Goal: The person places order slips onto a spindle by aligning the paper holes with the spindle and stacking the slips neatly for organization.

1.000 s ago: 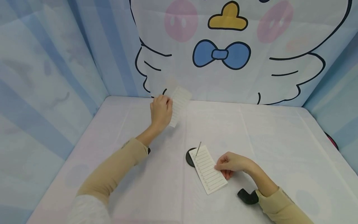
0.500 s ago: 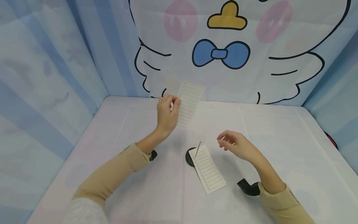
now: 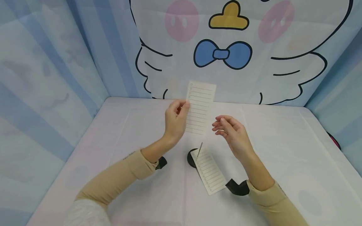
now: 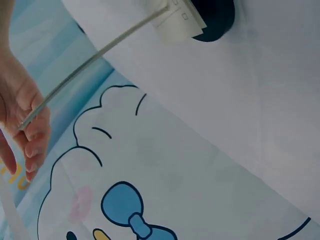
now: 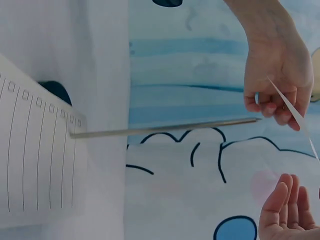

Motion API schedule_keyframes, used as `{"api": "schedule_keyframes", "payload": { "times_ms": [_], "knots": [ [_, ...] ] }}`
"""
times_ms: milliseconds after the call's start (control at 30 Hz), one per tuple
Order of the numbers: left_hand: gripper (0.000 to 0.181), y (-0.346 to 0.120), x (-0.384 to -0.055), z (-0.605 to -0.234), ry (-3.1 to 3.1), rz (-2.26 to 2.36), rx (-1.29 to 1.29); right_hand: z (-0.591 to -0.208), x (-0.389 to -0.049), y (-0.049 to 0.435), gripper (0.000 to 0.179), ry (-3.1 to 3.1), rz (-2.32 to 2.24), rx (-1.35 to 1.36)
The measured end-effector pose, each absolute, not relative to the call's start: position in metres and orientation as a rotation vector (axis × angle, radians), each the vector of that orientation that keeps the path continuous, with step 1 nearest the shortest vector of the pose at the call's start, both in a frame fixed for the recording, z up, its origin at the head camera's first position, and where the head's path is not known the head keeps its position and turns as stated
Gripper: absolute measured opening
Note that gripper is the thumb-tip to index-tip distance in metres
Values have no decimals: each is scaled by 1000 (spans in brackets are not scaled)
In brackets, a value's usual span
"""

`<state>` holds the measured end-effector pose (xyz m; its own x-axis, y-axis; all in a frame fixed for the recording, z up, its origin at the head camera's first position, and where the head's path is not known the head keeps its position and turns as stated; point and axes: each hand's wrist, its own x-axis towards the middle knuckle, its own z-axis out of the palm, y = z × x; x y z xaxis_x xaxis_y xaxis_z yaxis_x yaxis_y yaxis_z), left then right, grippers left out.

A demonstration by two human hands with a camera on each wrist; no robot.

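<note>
My left hand [image 3: 176,121] pinches the left edge of a lined checklist sheet [image 3: 200,106], held upright above the table. In the right wrist view, that sheet [image 5: 294,111] appears nearly edge-on. My right hand [image 3: 233,135] is raised beside the sheet's right edge, fingers loosely bent, holding nothing. Below and between the hands stands a paper spike [image 3: 200,150] on a round black base [image 3: 191,159]. A stack of similar sheets [image 3: 210,172] is pierced on it near one corner. The left wrist view shows the slim metal rod [image 4: 90,61] and part of the right hand [image 4: 27,115].
A white cloth-covered table [image 3: 141,194] extends around the spike. Behind it hangs a printed backdrop [image 3: 240,84] with a cartoon figure; blue striped fabric [image 3: 42,110] lines the left side. A black wrist mount [image 3: 238,187] juts over the stack's lower corner in the head view.
My left hand has brought the sheet rightward and turned its lined face to the head view. My right hand has left the stack's edge and risen toward the sheet.
</note>
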<state>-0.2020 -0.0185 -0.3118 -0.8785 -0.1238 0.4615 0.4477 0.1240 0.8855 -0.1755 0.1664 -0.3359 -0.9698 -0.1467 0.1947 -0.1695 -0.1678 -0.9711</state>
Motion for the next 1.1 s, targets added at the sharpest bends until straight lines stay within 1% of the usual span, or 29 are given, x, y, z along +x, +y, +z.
{"api": "schedule_keyframes", "payload": {
  "times_ms": [100,267,467,600,767,1100],
  "knots": [
    [20,-16,-198,-311,-1976,-1899,-271,-333,-175,158,14,-1909,2496,360],
    [21,-13,-192,-310,-1972,-1980,-227,-330,-172,145,12,-1836,2568,296],
    [22,-10,-188,-313,-1972,-1989,-213,-330,-173,134,12,-1841,2495,167],
    [22,-9,-187,-316,-1991,-1992,-210,-331,-173,131,8,-1881,2368,97],
    [22,-12,-189,-320,-2029,-2024,-238,-332,-173,133,4,-1913,2254,101],
    [20,-25,-207,-312,-2102,-2147,-315,-331,-168,149,7,-2087,2147,205]
  ]
}}
